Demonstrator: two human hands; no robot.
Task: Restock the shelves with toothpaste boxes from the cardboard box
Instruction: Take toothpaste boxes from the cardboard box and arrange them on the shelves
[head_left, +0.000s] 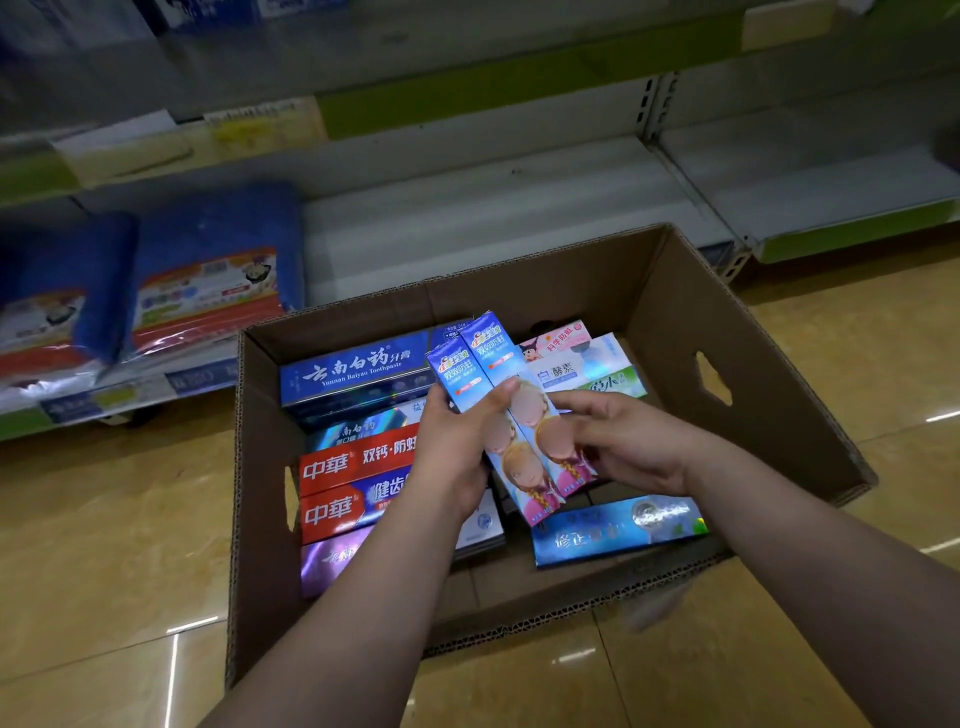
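An open cardboard box (727, 332) stands on the floor, holding several toothpaste boxes: a dark blue one (353, 371), two red ones (343, 462), a purple one (332, 564) and a shiny blue one (613, 530). Above the carton, my left hand (457, 447) grips two light blue children's toothpaste boxes (493, 364) side by side, thumb across their front. My right hand (618, 441) holds the lower right part of the same pair, fingers curled at its edge. A white shelf (493, 208) lies just behind the carton.
Blue plastic-wrapped packs (208, 260) lie on the low shelf at left. A second white shelf section (805, 171) runs to the right, past a metal upright (654, 104). Glossy tan floor tiles (104, 545) surround the carton.
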